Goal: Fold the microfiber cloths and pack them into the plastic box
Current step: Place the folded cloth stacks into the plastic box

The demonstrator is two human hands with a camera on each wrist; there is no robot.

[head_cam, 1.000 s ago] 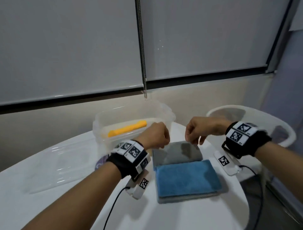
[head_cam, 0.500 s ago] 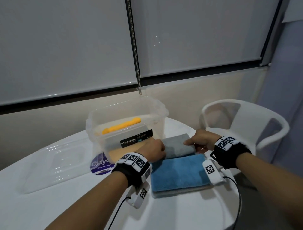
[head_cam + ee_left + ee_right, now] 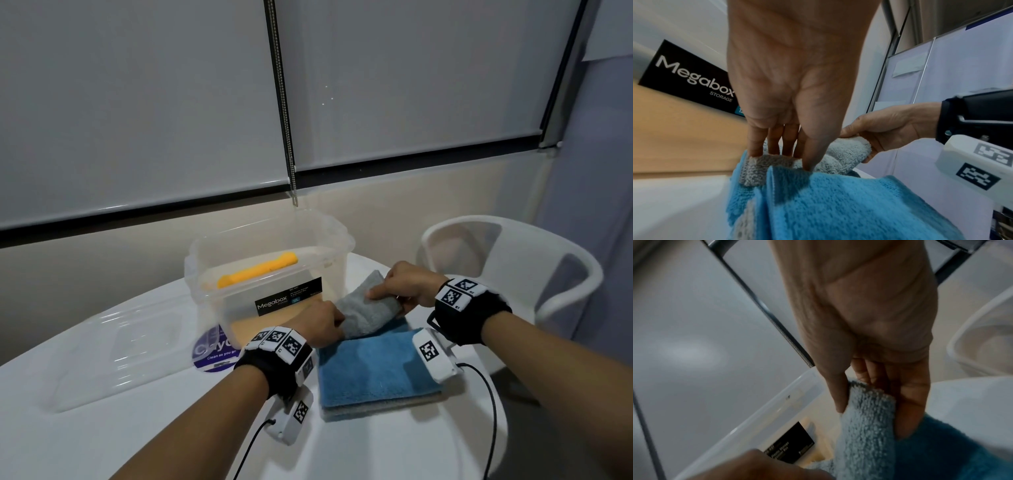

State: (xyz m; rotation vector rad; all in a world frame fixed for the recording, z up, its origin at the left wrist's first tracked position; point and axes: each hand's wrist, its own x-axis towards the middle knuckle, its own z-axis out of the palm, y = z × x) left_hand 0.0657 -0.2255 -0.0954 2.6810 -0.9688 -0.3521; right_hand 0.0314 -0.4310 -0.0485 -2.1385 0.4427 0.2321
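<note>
Since a second ago: both hands dropped from above the stack down onto it, and the grey cloth [image 3: 368, 313] went from a flat sheet held up by its far corners to a folded bundle. Now the left hand [image 3: 320, 325] pinches the bundle's near-left end, thumb and fingertips [image 3: 774, 146] clamped on the grey edge. The right hand [image 3: 406, 287] grips the far-right end, thumb on one side, fingers [image 3: 908, 410] on the other. Hands are apart, one at each end. The bundle sits tilted, right end higher, its left end touching the blue cloth [image 3: 375, 368], which lies flat on top of another grey layer on the white table [image 3: 164, 438]. The bundle is just beside the front-right corner of the clear plastic box [image 3: 270, 274], not in it. The box is open, with an orange handle piece [image 3: 257, 274] visible at its far side and a black Megabox label [image 3: 287, 301] on the front wall. The clear lid [image 3: 116, 349] lies flat on the table left of the box. A round purple sticker [image 3: 214, 353] sits at the box's front-left. A white plastic chair [image 3: 513, 263] stands to the right of the table.
</note>
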